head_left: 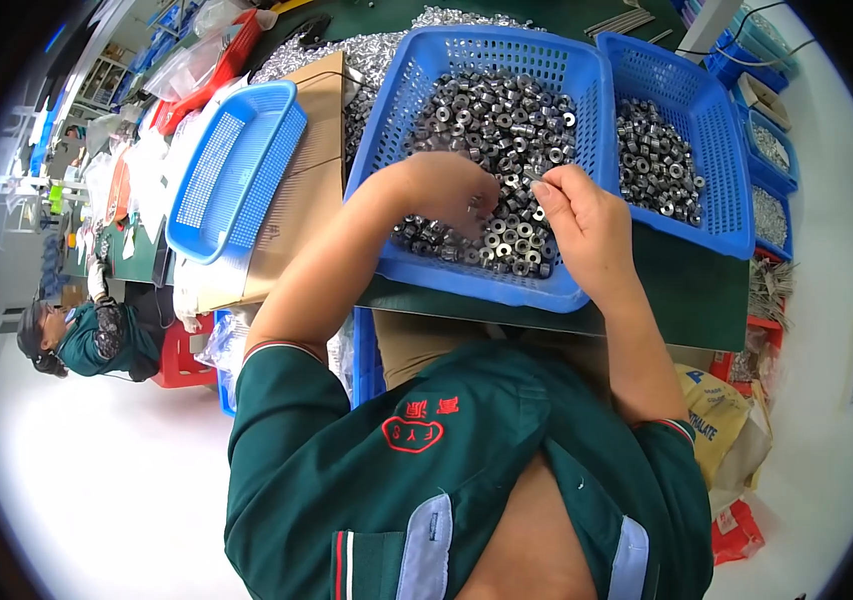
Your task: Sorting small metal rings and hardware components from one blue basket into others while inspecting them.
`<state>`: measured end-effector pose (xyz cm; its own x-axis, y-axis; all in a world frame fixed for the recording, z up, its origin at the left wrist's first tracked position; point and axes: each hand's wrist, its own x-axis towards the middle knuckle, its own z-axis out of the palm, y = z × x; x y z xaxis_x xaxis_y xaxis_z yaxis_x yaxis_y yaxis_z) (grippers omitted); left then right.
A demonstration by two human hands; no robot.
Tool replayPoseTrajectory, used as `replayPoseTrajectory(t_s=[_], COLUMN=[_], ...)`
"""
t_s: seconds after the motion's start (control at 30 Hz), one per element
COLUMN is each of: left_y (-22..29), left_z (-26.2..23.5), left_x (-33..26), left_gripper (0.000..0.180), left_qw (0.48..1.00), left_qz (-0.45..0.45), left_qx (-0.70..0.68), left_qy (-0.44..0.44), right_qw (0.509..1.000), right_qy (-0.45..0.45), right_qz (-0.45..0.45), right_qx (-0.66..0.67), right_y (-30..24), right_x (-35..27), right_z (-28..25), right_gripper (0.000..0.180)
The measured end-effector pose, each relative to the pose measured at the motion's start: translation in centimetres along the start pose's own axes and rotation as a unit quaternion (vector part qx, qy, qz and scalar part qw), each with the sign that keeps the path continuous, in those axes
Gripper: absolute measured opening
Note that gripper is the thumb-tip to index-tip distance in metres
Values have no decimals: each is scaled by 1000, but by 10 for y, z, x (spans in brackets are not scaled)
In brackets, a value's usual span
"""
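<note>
Small metal ring parts (506, 130), silvery and dark, fill the big blue mesh basket (466, 275) that sits tilted on the green-topped table (696, 290) right in front of the person. Both hands are down in the heap at the basket's near half. Left hand (446, 190) curled, fingers dug into the parts, looks to be pinching 1 or more but the fingertips are hidden, so cannot tell for sure. Right hand (586, 225) fingers bunched together, tips touching the parts; whether it grips 1 cannot be told either.

Handling guess: parts hard, stiff, dense for their size, probably slick and prone to roll; best pinched across the outer rim between thumb and forefinger. Heap shifts loosely when stirred.

Room: basket walls low at the near edge, higher at the back; hands have open space above. 2nd blue basket (716, 130) with same kind of parts touches the 1st on the right. Empty blue tray (236, 170) on a cardboard box (306, 180) to the left, apart from it. Another person (86, 335) in green sits well off at left.
</note>
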<state>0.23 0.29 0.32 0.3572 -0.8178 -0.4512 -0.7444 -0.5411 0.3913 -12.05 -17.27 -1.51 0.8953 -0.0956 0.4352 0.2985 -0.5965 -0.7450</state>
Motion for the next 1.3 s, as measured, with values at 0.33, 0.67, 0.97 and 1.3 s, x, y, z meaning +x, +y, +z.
replayPoseTrajectory(t_s=[0.33, 0.67, 0.97, 1.3], left_y=[17, 7, 11, 13], left_z=[14, -14, -8, -5], left_x=[9, -2, -3, -1], left_gripper=[22, 18, 24, 25], left_qw=[993, 860, 797, 810], left_qz=[-66, 23, 103, 79], left_qx=[85, -506, -588, -574], left_qy=[-37, 64, 96, 94], right_qw=[1000, 1000, 1000, 996], right_qy=[-9, -9, -8, 5], right_qz=[-16, -8, -9, -62], right_qx=[-4, -5, 3, -65], right_y=[1, -1, -1, -1], right_x=[2, 2, 2, 1], right_z=[-1, -3, -3, -1], right_gripper=[18, 18, 18, 17])
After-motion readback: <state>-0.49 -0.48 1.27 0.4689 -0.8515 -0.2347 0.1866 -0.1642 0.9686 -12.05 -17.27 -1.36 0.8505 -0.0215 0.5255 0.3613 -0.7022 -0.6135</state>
